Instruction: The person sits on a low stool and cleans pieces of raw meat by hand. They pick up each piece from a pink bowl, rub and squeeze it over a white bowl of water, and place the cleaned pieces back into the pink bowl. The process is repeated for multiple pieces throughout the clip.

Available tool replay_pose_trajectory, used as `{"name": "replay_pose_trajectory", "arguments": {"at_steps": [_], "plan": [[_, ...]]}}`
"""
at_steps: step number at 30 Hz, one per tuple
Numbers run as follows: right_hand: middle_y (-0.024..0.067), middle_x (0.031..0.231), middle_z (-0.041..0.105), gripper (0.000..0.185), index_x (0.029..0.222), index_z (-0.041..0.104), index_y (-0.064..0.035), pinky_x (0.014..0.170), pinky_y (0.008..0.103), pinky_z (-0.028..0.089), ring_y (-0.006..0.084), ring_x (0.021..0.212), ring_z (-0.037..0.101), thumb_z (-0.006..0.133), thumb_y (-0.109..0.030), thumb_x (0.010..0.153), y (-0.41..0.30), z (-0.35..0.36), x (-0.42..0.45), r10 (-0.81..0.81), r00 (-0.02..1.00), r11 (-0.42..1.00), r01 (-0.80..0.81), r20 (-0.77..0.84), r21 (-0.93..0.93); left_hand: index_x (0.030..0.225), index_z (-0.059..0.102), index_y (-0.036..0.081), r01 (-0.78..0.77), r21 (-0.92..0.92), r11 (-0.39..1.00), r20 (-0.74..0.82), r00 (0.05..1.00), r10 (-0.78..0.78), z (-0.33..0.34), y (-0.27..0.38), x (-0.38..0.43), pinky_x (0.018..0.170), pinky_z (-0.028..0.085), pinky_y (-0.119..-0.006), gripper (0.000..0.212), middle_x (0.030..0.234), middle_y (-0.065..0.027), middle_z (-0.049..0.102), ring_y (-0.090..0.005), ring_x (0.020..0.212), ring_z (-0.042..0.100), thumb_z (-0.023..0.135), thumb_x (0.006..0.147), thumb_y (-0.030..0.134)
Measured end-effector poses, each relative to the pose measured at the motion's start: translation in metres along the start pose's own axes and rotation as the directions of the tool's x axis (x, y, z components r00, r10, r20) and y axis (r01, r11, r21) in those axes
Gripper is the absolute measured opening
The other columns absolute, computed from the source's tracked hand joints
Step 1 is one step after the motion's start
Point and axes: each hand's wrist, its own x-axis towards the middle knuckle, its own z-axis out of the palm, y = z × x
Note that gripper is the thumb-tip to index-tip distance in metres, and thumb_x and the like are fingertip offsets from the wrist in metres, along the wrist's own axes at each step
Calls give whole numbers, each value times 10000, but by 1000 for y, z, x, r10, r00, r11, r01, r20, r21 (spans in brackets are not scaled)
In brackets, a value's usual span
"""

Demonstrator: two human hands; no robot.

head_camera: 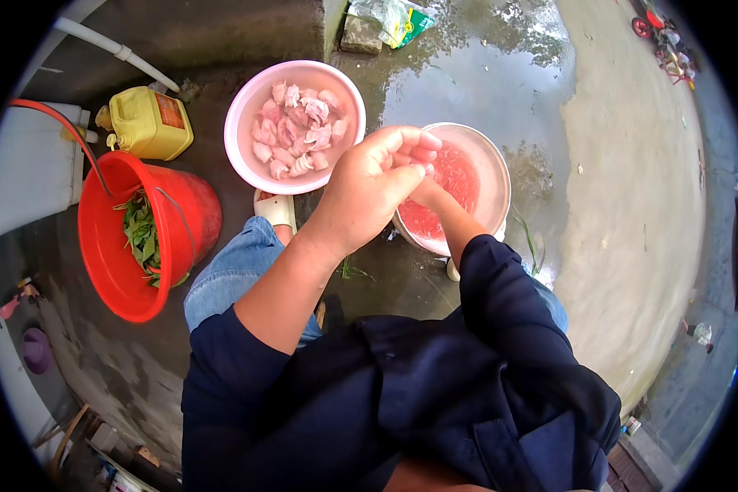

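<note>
My left hand (369, 178) is raised between the two basins, its fingers curled and its thumb apart from them. No object shows in it. My right hand (425, 189) lies mostly behind my left thumb and fingers, over the basin on the right. Its fingers are largely hidden, so I cannot tell whether it holds anything or touches the left hand. Red, cloudy water with pale bits (458, 178) lies in that pale basin (497, 178). At the upper left, a pink basin (234, 132) holds several pale pink pieces of raw meat (298, 132) in water.
A red bucket (190, 203) with green leaves (140, 237) and a hose (55, 114) stands left, below a yellow jug (150, 123). Wet concrete (467, 80) surrounds the basins. A plastic bag (400, 21) lies by a block (361, 34). My shoe (275, 209) is beside the pink basin.
</note>
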Motion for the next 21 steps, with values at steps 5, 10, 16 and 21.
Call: {"name": "replay_pose_trajectory", "arguments": {"at_steps": [5,10,16,21], "plan": [[84,852,663,172,924,661,-24,659,298,483,170,751,615,575,-79,785,-60,-36,-31,-55,972,928,-34,229,370,1138,543,-22,-25,140,990,-51,998,32,-6,0,-2,901,429,-279,300,1076,-66,570,-143,1009,539,493,843,-1],[1,666,546,89,805,623,-18,578,231,410,94,585,471,540,-45,783,-80,-102,-62,83,996,462,-63,27,884,1184,514,-21,-74,115,991,-113,990,87,-5,0,-2,915,417,-271,356,1158,-71,536,-149,1057,514,512,828,-1],[6,715,560,80,841,602,-32,707,290,470,111,647,502,554,-44,778,-102,-133,-85,133,991,60,-32,23,998,1186,514,-15,-87,121,989,-93,991,99,-3,-3,-1,928,413,-284,353,1151,-79,526,-160,1057,516,520,833,1],[-5,685,541,102,868,598,-24,660,256,455,87,598,448,562,-22,773,-151,-160,-121,32,999,20,27,-28,999,1187,521,11,-107,463,880,-82,983,163,3,-32,4,926,433,-321,388,1169,-114,507,-193,1080,511,600,809,41]]}}
